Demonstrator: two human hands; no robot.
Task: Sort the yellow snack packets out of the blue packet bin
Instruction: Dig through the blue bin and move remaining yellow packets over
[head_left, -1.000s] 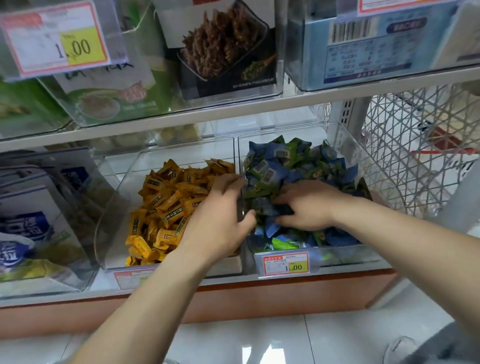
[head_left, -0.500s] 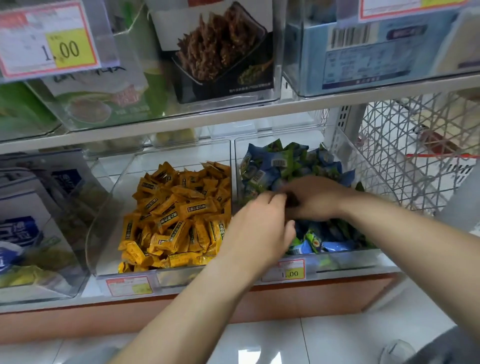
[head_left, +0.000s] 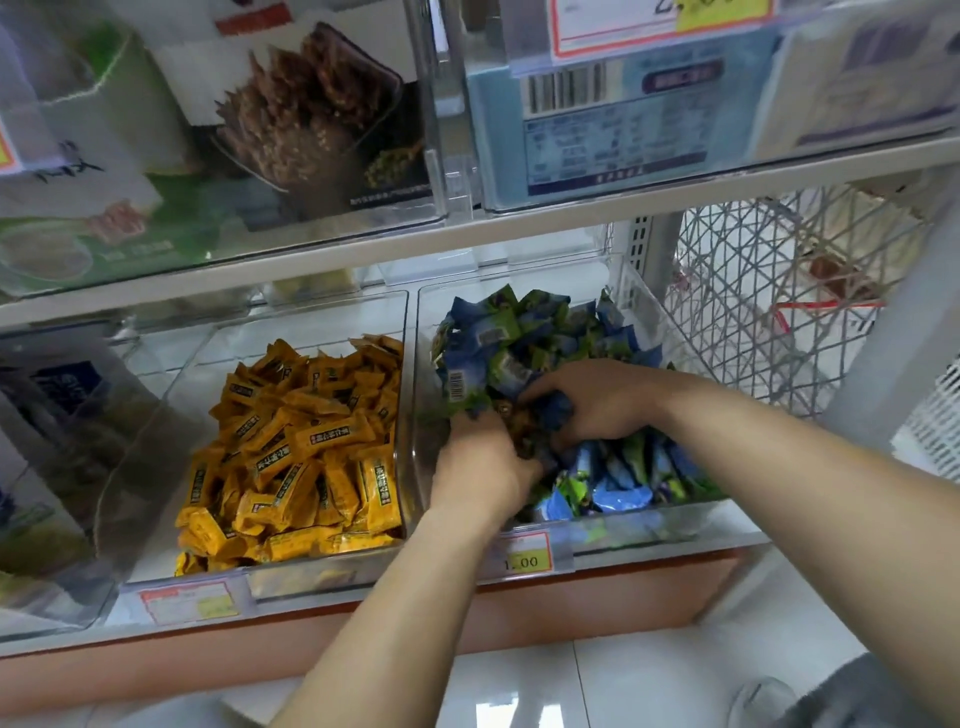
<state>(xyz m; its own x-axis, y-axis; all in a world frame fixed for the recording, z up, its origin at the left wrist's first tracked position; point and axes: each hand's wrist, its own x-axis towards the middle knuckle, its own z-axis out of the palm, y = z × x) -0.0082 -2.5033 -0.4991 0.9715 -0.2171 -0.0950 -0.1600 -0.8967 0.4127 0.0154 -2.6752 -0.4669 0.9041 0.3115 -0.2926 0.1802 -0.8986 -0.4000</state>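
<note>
The clear right-hand bin (head_left: 613, 525) is heaped with blue and green packets (head_left: 498, 338). Both hands are inside it. My left hand (head_left: 480, 470) digs into the pile near the bin's left wall, its fingertips buried and blurred. My right hand (head_left: 597, 400) lies on top of the heap with fingers curled round blue packets. A brownish-yellow packet (head_left: 511, 418) shows between the two hands; what it is stays unclear. The neighbouring left bin (head_left: 156, 415) is full of yellow snack packets (head_left: 301, 447).
A shelf board (head_left: 311, 254) with clear boxes of other goods hangs low over both bins. A white wire basket (head_left: 753, 291) stands right of the blue bin. Price tags (head_left: 524, 556) clip to the bin fronts. White floor tiles lie below.
My left hand has moved right from the yellow bin's edge into the blue bin, beside my right hand. My right hand has shifted further back on the heap. The view has moved closer.
</note>
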